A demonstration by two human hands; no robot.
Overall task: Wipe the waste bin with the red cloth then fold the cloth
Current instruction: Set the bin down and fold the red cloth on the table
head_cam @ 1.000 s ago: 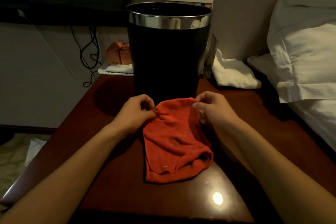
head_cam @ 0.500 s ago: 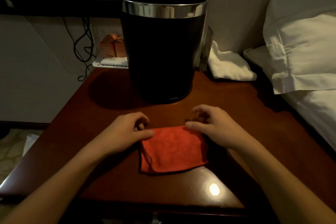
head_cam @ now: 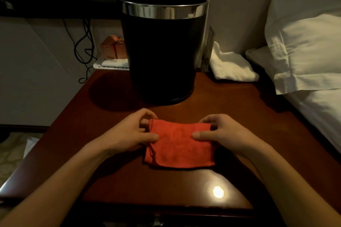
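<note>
dark wooden table (head_cam: 114, 167) near bed: left hand (head_cam: 127, 134) and right hand (head_cam: 224, 135) each pinch opposite edges of folded red cloth (head_cam: 180, 145); waste bin (head_cam: 162, 51) stands beyond.

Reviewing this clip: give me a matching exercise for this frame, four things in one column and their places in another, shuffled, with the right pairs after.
Things:
1. red cloth
2. waste bin
3. white towel
4. pillow

Places:
A. on the bed at the right edge
B. folded on the table, pinched between left hand and right hand
C. upright at the table's middle rear
D. crumpled at the table's far right corner

Pairs: 1-B, 2-C, 3-D, 4-A
</note>
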